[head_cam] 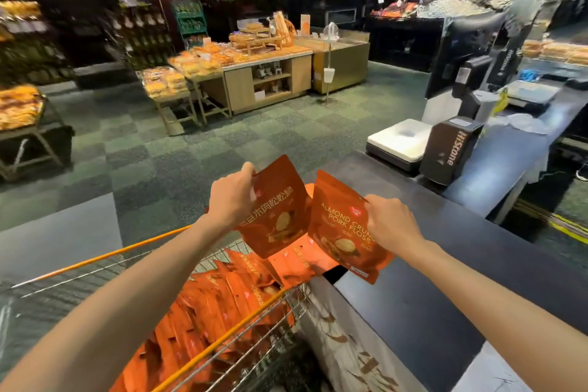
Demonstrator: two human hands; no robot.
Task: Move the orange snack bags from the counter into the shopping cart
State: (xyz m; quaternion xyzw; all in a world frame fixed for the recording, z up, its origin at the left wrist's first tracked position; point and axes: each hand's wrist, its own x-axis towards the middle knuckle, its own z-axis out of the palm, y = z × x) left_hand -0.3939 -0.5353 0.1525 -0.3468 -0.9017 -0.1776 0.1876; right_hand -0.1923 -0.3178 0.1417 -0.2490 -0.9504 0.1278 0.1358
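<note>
My left hand (pixel 232 197) grips the top edge of an orange snack bag (pixel 280 213) with Chinese lettering, held in the air over the far end of the shopping cart (pixel 286 302). My right hand (pixel 393 223) grips a second orange bag (pixel 340 226) reading "Almond Crunch Pork Floss", held above the gap between the cart and the dark counter (pixel 445 264). Several more orange bags (pixel 229 293) lie piled inside the wire cart below both hands.
A black HiStone box (pixel 451 153), a white scale (pixel 401 143) and a till screen (pixel 461 54) stand on the counter's far end. Bakery display tables (pixel 222 70) stand across the green tiled floor. A dark stand (pixel 57 239) sits left of the cart.
</note>
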